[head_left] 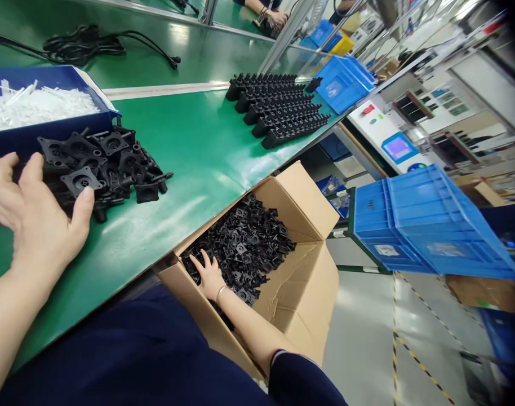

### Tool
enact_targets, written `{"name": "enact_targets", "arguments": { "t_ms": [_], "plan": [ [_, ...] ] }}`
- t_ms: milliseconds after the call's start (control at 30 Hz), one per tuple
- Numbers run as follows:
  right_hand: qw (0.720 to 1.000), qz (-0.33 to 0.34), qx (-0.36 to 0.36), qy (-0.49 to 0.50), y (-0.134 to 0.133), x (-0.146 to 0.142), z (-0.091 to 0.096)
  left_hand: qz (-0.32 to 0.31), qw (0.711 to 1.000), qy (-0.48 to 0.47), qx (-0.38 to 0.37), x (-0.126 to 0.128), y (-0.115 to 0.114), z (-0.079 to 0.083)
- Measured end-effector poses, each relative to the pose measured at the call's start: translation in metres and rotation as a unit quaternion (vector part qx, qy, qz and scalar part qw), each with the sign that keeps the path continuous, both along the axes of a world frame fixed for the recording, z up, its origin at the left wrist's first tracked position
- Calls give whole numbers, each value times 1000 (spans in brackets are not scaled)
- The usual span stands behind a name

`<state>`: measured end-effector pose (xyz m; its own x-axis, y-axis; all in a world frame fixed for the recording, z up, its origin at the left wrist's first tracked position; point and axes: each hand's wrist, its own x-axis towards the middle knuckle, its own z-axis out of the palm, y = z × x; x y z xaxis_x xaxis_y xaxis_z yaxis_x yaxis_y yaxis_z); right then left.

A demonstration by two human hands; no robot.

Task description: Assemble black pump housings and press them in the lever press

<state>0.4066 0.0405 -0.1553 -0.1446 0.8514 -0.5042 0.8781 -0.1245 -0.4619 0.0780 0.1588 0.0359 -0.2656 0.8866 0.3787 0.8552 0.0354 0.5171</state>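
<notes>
My left hand (41, 208) is spread at the near side of a loose pile of black plastic parts (114, 160) on the green tabletop; its thumb reaches the edge of one square-flanged part (82, 180). Nothing shows gripped in it. Down to the right, my right hand (209, 274) reaches into an open cardboard box (297, 282) filled with many similar black parts (244, 239). Its fingers are apart and rest on the parts near the box's left wall. Whether a part lies under the palm cannot be seen.
A blue tray (92, 115) of thin white pieces stands behind the pile. Black parts stand in rows (283, 107) farther along the green table (177, 135). A coiled black cable (86, 45) lies at the back. Blue crates (426, 220) are at right. Another person's hand (276, 17) shows across the table.
</notes>
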Motion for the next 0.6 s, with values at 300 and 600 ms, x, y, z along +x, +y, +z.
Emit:
{"name": "enact_targets", "arguments": {
  "t_ms": [300, 600],
  "plan": [
    [997, -5, -66, -50, 1, -6, -3, -23, 999, 3, 26, 0, -4, -2],
    [1000, -8, -1, -3, -11, 9, -11, -17, 999, -33, 37, 4, -9, -2]
  ]
}}
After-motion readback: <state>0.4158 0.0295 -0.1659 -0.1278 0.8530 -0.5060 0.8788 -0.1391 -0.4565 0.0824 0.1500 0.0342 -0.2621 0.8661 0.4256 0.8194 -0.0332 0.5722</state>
